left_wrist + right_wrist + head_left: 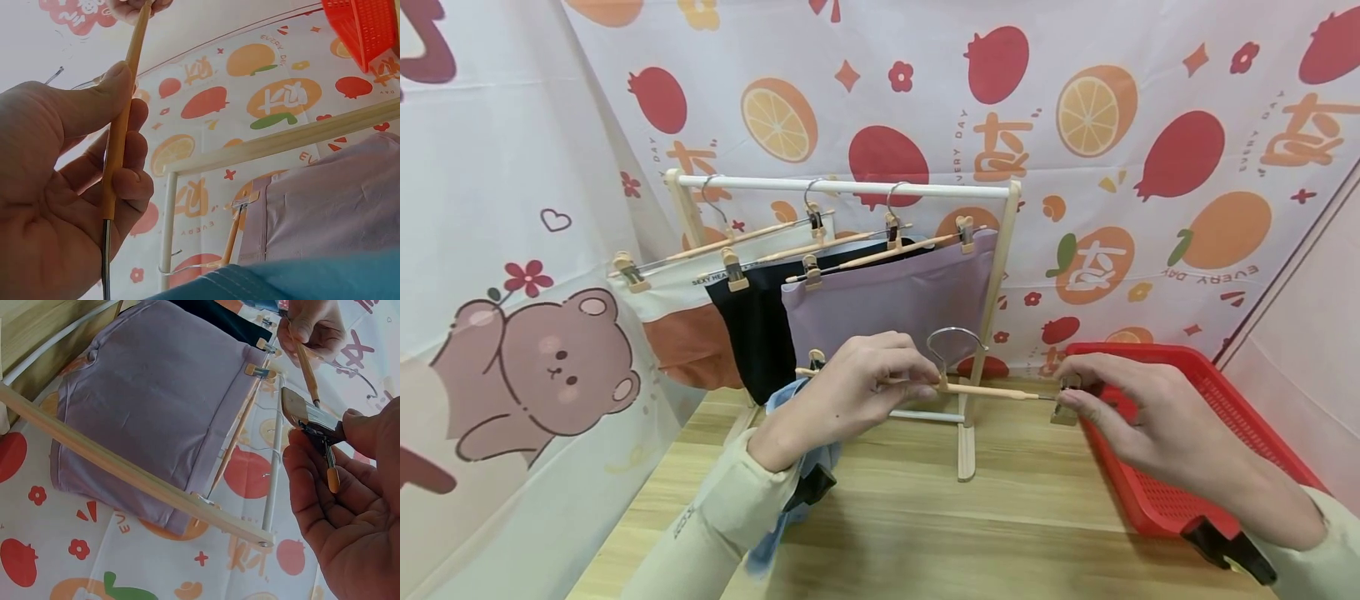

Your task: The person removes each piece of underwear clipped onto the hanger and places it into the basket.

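In the head view a clip hanger (988,391) with a metal hook is held in front of the rack. My left hand (857,387) grips its wooden bar beside the hook, thumb and curled fingers around the bar in the left wrist view. At the bar's right end, my right hand (1157,408) pinches a metal clip (306,415) between thumb and fingers. No cloth shows in that clip. A light blue garment (331,275) hangs at the hanger's left end, partly hidden behind my left hand and sleeve.
A wooden rack with a white rail (850,184) stands behind, bearing a lilac garment (887,308), a black garment (752,333) and a white-and-rust garment (688,342) on clip hangers. To the right, a red basket (1255,425) sits on the wooden table (970,533), partly behind my right arm.
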`<state>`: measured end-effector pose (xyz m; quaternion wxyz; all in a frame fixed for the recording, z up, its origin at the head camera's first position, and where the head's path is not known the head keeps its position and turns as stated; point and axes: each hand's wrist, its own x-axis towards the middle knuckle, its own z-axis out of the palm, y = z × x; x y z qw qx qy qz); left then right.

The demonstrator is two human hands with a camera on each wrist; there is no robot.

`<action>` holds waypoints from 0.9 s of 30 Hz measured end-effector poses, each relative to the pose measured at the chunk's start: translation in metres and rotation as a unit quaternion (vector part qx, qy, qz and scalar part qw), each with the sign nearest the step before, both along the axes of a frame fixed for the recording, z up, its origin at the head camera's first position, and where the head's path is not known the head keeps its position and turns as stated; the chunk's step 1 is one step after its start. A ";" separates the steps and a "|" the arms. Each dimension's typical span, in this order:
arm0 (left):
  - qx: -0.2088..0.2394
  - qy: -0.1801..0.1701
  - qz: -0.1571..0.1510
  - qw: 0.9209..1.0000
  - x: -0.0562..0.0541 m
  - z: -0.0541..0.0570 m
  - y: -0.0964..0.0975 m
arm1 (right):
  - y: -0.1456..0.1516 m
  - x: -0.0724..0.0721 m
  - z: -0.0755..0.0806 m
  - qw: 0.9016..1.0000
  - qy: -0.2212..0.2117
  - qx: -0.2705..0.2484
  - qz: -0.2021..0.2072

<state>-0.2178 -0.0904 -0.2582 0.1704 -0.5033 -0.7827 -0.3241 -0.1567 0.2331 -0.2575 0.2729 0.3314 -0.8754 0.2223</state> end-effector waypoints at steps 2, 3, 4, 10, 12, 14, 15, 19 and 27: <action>0.002 0.002 -0.003 1.000 -0.001 0.000 0.000 | 0.000 0.000 0.000 1.000 -0.005 -0.001 0.000; 0.003 0.002 -0.005 1.000 -0.001 -0.001 0.001 | 0.000 0.000 0.000 1.000 -0.007 -0.001 -0.001; 0.004 0.001 -0.007 1.000 -0.001 -0.001 0.001 | 0.000 0.000 0.000 1.000 -0.010 -0.002 -0.002; 0.004 -0.003 -0.012 1.000 -0.002 -0.003 0.005 | 0.001 -0.001 -0.003 0.999 -0.033 -0.008 -0.022; 0.002 -0.004 -0.011 1.000 -0.002 -0.003 0.006 | 0.002 -0.002 -0.003 0.999 -0.034 -0.012 -0.028; -0.002 -0.005 -0.009 1.000 -0.003 -0.004 0.007 | 0.003 -0.003 -0.004 0.999 -0.028 -0.015 -0.029; -0.003 -0.006 -0.008 1.000 -0.003 -0.004 0.008 | 0.003 -0.003 -0.003 0.999 -0.024 -0.015 -0.029; -0.002 -0.003 -0.006 1.000 -0.003 -0.005 0.009 | 0.000 -0.004 0.001 1.000 0.009 -0.010 -0.027; -0.003 -0.011 -0.006 1.000 -0.004 -0.007 0.013 | -0.015 0.003 0.011 0.997 0.074 0.006 -0.017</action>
